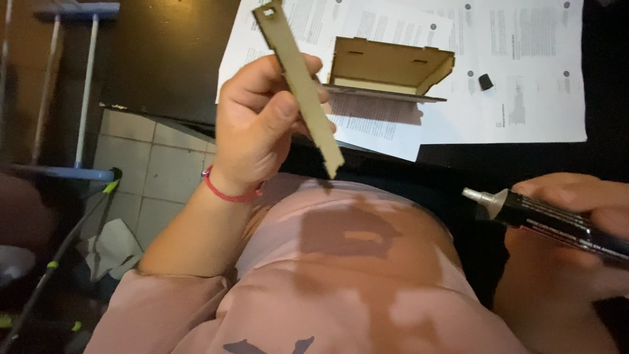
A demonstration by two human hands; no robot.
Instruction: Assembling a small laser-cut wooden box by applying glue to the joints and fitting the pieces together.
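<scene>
My left hand [255, 124] holds a thin, flat wooden strip [298, 78] on edge, its notched end pointing up and its tip angled down toward my lap. My right hand [576, 203] grips a black glue tube [544, 219] whose silver nozzle points left toward the strip, a short gap apart from it. A red string bracelet [226, 191] circles my left wrist. Beyond the strip, a partly built wooden box [386, 65] rests on white printed sheets [524, 78] spread over a dark table.
A small black cap [485, 82] lies on the sheets right of the box. At the left are tiled floor [151, 170], a blue-framed stand [72, 172] and crumpled paper [114, 246]. My pink top [341, 282] fills the bottom.
</scene>
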